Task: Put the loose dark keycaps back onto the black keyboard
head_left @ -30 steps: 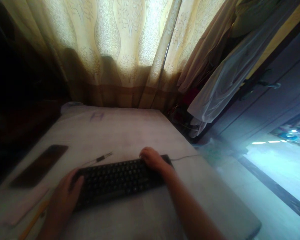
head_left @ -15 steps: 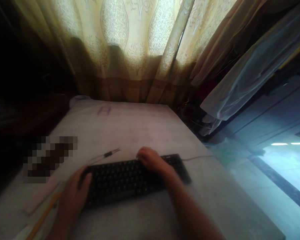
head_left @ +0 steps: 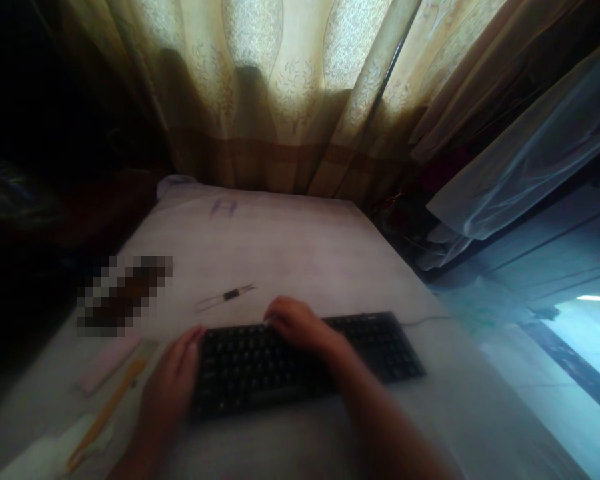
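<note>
A black keyboard (head_left: 260,377) lies on the pale-covered table, its cable running off to the right. My left hand (head_left: 177,367) is closed around the keyboard's left end, with the thumb side hard to see. My right hand (head_left: 295,323) rests over the far edge and upper keys, fingers curled down and pressed together. Something small and pale may be at its fingertips, too blurred to name. Beyond the keyboard lies a thin tweezer-like tool (head_left: 230,294) with a dark middle. Left of my left hand are an orange-handled tool (head_left: 105,413) and a pink strip (head_left: 109,363).
A white cloth or paper (head_left: 55,447) lies at the table's near left. A pixelated patch hides an object on the left side. Patterned curtains (head_left: 300,80) hang behind the table (head_left: 290,240). Fabric (head_left: 520,167) hangs at the right, above a tiled floor.
The view has shifted, so the table and its objects appear farther right. Along the keyboard's far edge, my right hand has moved left. My left hand stays at the left end.
</note>
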